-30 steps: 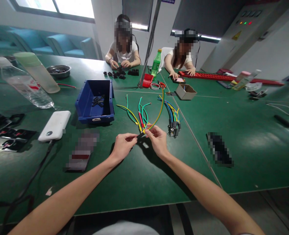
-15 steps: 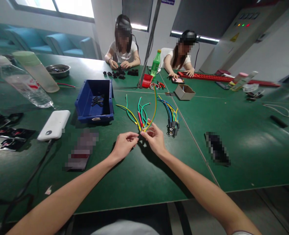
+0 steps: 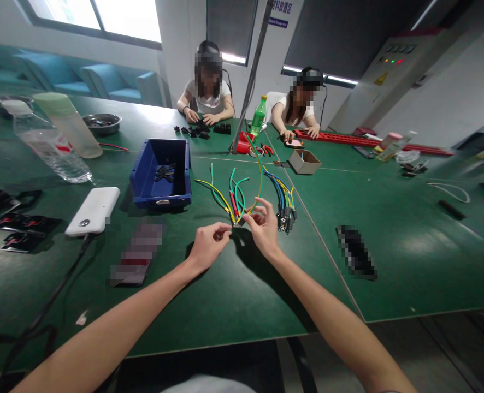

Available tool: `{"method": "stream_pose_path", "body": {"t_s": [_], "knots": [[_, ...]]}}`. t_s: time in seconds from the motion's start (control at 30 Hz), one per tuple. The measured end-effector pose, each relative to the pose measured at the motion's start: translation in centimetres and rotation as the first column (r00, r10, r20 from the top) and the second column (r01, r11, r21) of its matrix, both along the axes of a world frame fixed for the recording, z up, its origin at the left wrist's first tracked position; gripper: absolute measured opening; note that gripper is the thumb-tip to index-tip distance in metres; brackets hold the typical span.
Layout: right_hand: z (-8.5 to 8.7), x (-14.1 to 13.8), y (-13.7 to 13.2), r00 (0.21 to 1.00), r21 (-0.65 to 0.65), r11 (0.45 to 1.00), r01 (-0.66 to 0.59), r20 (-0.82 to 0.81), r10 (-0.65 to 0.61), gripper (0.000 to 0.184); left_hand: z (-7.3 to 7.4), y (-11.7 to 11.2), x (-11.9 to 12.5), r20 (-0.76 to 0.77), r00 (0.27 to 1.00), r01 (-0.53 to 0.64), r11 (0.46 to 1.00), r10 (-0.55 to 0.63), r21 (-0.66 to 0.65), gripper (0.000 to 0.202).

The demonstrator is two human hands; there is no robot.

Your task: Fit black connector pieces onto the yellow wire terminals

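Note:
Both my hands meet low over the table's middle, at the near ends of several loose wires. My left hand [image 3: 210, 245] is closed in a pinch beside a small dark piece with a bright end; what its fingertips hold is too small to make out. My right hand [image 3: 263, 226] has thumb and fingers around the lower part of a green-and-yellow wire [image 3: 261, 177], which curves upward. Green wires [image 3: 236, 188], a yellow wire [image 3: 209, 185] and a red pen-like piece [image 3: 233, 203] fan out beyond my fingers. Right of them lies a wire bundle with black connectors [image 3: 286, 217].
A blue bin [image 3: 162, 202] with black parts stands left of the wires. Nearby are a white power bank [image 3: 92, 212], two blurred phone-like slabs, bottles [image 3: 53, 144] and a small cardboard box [image 3: 305, 162]. A metal post [image 3: 250, 76] rises behind; two people work across the table.
My right hand has drawn slightly away from my left, and its fingers have lifted and spread a little. The green-and-yellow wire's top has swung left. The view has tilted up slightly.

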State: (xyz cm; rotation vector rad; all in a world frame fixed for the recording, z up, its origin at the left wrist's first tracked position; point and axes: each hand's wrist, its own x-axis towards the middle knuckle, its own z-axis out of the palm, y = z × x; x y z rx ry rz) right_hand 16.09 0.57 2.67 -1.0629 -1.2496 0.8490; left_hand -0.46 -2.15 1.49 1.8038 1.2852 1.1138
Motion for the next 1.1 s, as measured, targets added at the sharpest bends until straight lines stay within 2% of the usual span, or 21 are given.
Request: {"method": "stream_pose_path", "body": {"t_s": [0.13, 0.27, 0.4, 0.57, 0.77, 0.97, 1.1], "knots": [[0.7, 2.0, 1.1, 0.995, 0.057, 0.995, 0.081, 0.053, -0.084, 0.036, -0.3, 0.1, -0.2, -0.191, 0.981, 0.039, 0.995, -0.02, 0.094, 0.019], [1.3, 3.9, 2.0, 0.981, 0.112, 0.977, 0.181, 0.047, -0.188, 0.035, -0.4, 0.2, -0.5, -0.442, 0.897, 0.113, 0.97, -0.007, 0.215, 0.021], [2.1, 5.4, 2.4, 0.968, 0.159, 0.962, 0.221, 0.084, -0.237, 0.035, -0.2, 0.1, -0.4, -0.539, 0.841, 0.218, 0.943, -0.052, 0.25, 0.03], [2.6, 7.2, 2.9, 0.956, 0.166, 0.958, 0.235, 0.139, -0.259, 0.037, -0.2, 0.0, -0.3, -0.602, 0.793, 0.29, 0.928, -0.097, 0.232, 0.044], [2.0, 9.8, 4.2, 0.939, 0.13, 0.957, 0.259, 0.199, -0.281, 0.04, -0.7, 0.2, -0.2, -0.634, 0.765, 0.304, 0.931, -0.113, 0.201, 0.044], [1.2, 12.0, 5.2, 0.905, 0.08, 0.943, 0.322, 0.267, -0.332, 0.044, -0.7, 0.3, -0.2, -0.608, 0.785, 0.306, 0.928, -0.119, 0.214, 0.039], [1.1, 12.9, 5.4, 0.885, 0.009, 0.949, 0.316, 0.359, -0.298, 0.046, -0.6, 0.3, -0.4, -0.569, 0.817, 0.249, 0.946, -0.09, 0.209, 0.032]]}}
